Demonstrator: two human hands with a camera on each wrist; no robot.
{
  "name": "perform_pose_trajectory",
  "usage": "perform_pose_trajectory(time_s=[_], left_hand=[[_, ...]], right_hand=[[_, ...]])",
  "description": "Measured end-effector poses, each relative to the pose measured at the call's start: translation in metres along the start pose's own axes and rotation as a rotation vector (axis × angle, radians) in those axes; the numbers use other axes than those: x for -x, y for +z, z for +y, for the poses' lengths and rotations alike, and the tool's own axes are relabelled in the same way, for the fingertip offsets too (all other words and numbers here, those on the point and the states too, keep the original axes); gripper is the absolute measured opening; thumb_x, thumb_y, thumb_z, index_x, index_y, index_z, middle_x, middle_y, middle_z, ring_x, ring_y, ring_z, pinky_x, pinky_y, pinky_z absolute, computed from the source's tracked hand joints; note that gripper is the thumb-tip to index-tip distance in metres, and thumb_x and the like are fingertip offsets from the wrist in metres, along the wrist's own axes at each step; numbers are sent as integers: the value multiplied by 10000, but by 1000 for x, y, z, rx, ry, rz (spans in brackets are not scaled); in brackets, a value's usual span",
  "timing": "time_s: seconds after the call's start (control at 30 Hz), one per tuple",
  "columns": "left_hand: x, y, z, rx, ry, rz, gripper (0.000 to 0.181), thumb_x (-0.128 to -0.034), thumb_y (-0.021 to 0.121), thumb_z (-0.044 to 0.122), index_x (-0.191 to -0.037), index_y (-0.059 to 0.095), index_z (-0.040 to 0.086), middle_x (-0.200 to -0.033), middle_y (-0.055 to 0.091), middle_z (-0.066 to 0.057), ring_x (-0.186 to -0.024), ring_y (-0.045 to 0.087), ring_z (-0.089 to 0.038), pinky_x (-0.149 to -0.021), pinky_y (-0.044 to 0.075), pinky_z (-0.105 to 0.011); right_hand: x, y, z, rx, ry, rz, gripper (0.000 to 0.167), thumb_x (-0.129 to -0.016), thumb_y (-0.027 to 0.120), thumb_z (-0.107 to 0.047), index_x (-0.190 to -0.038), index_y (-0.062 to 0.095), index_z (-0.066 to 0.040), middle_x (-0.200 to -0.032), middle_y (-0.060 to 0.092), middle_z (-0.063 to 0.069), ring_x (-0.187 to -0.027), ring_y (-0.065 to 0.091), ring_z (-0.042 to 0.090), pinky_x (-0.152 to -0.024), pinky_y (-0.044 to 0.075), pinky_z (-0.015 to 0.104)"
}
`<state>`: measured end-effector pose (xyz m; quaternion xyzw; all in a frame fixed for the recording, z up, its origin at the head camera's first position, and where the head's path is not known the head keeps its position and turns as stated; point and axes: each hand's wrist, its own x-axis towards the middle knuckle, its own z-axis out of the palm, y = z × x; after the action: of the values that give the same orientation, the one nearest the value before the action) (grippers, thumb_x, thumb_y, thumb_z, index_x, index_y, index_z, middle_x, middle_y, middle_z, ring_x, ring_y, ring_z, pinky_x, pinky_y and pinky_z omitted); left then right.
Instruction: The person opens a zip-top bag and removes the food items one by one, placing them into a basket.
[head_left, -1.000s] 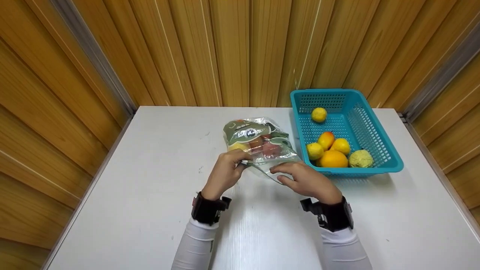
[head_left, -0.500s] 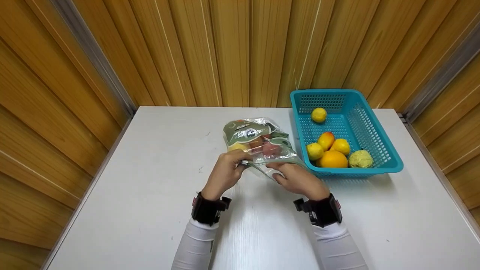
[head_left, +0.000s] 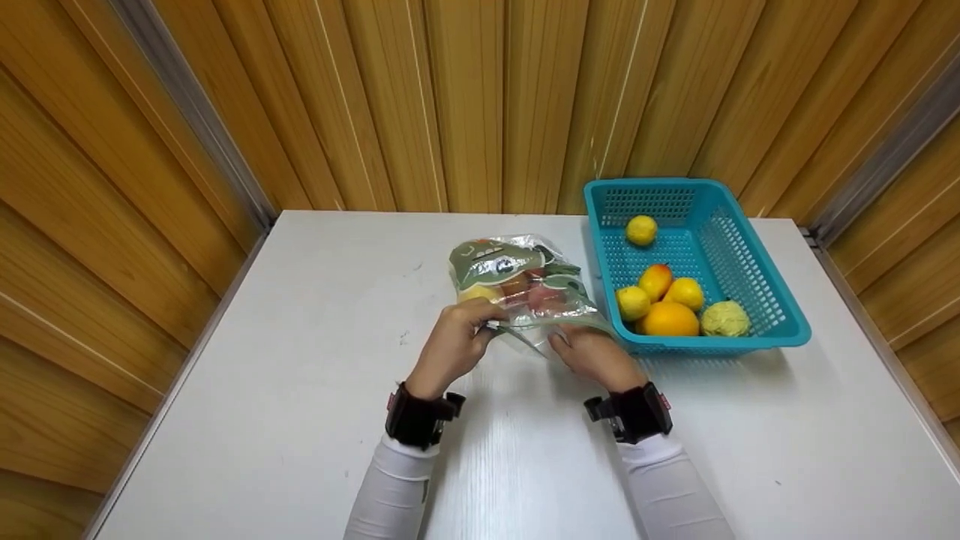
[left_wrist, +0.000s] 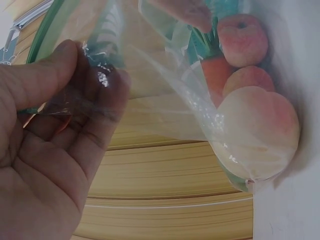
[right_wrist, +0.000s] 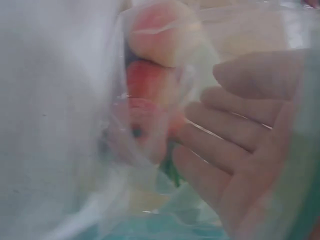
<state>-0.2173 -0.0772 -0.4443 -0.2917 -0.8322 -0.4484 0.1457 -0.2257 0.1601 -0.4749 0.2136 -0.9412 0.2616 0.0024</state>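
A clear zip bag (head_left: 510, 262) with a green print lies on the white table, its mouth toward me. My left hand (head_left: 454, 345) pinches the left corner of the mouth between thumb and fingers. In the left wrist view, peaches (left_wrist: 260, 135) and an orange carrot (left_wrist: 216, 77) with green leaves show through the plastic. My right hand (head_left: 596, 356) reaches through the mouth. Seen in the right wrist view, its fingers (right_wrist: 220, 125) extend toward the peaches, fairly straight, and hold nothing visible. In the head view the plastic covers its fingertips.
Right of the bag, close to it, stands a turquoise basket (head_left: 712, 343). It holds an orange (head_left: 670, 320), a mango-like fruit (head_left: 656, 281), several yellow fruits (head_left: 641, 230) and a pale green bumpy fruit (head_left: 725, 320). A wooden panel wall (head_left: 465, 105) rises behind the table.
My right hand has moved left and forward into the bag's mouth, its fingers passing under the plastic. The left hand keeps its pinch in nearly the same place.
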Motion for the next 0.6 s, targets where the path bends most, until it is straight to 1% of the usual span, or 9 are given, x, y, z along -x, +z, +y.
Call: perform_pose_trajectory(time_s=[0.07, 0.2, 0.23, 0.27, 0.3, 0.43, 0.5, 0.53, 0.6], left_hand=[[0, 0, 0, 2, -1, -4, 161, -863, 707, -93, -931, 790, 28, -952, 751, -81, -916, 706, -214, -848, 584, -345], [0, 1, 0, 4, 0, -9, 172, -859, 701, -104, -944, 792, 16, -967, 754, -84, -927, 706, -213, -857, 583, -350], [0, 1, 0, 5, 1, -10, 174, -858, 700, -106, -944, 792, 15, -968, 755, -83, -927, 706, -211, -857, 582, -351], [-1, 1, 0, 3, 5, -10, 163, -860, 707, -97, -942, 791, 15, -965, 756, -80, -927, 707, -210, -857, 582, -351], [-1, 1, 0, -1, 7, -9, 153, -862, 712, -89, -940, 791, 18, -963, 756, -77, -928, 708, -208, -858, 583, -352], [-1, 2, 2, -7, 13, -11, 126, -865, 734, -59, -935, 790, 29, -953, 755, -72, -931, 713, -203, -856, 585, -354], [-1, 3, 3, -7, 11, -15, 123, -864, 737, -58, -936, 789, 28, -949, 753, -74, -928, 713, -202, -853, 586, -356], [-2, 4, 3, -4, 9, -18, 127, -864, 735, -62, -935, 789, 28, -947, 752, -74, -926, 711, -202, -851, 585, -356], [-2, 4, 4, -2, 7, -24, 133, -861, 731, -71, -925, 787, 31, -940, 748, -72, -921, 707, -200, -850, 583, -353]], right_hand=[[-2, 3, 3, 12, -11, 20, 488, -1027, 593, -140, -1473, 500, 35, -1518, 464, 298, -1294, 522, 421, -1169, 357, 561], [-8, 9, 7, 46, -41, 41, 488, -1019, 600, -110, -1472, 492, 35, -1526, 454, 293, -1379, 467, 426, -1184, 338, 553], [-10, 10, 8, 55, -50, 34, 495, -1024, 587, -106, -1484, 476, 37, -1537, 443, 289, -1401, 450, 426, -1191, 328, 548], [-12, 10, 8, 52, -40, 17, 502, -1033, 564, -108, -1501, 455, 36, -1548, 426, 292, -1419, 428, 430, -1197, 317, 547], [-14, 11, 9, 89, -50, -6, 502, -1037, 542, -102, -1501, 440, 59, -1553, 411, 304, -1431, 412, 438, -1200, 313, 547], [-20, 12, 10, 103, -24, -68, 527, -1071, 462, -149, -1548, 370, 53, -1595, 345, 300, -1485, 324, 452, -1226, 262, 540], [-22, 13, 11, 114, -24, -63, 536, -1072, 453, -165, -1556, 360, 47, -1607, 335, 285, -1498, 304, 447, -1233, 247, 536], [-23, 14, 11, 77, -4, -51, 545, -1074, 451, -180, -1569, 350, 24, -1619, 327, 264, -1508, 287, 437, -1240, 230, 533], [-24, 16, 12, 73, -3, -33, 555, -1075, 451, -199, -1583, 340, -5, -1636, 316, 229, -1524, 267, 414, -1251, 209, 521]])
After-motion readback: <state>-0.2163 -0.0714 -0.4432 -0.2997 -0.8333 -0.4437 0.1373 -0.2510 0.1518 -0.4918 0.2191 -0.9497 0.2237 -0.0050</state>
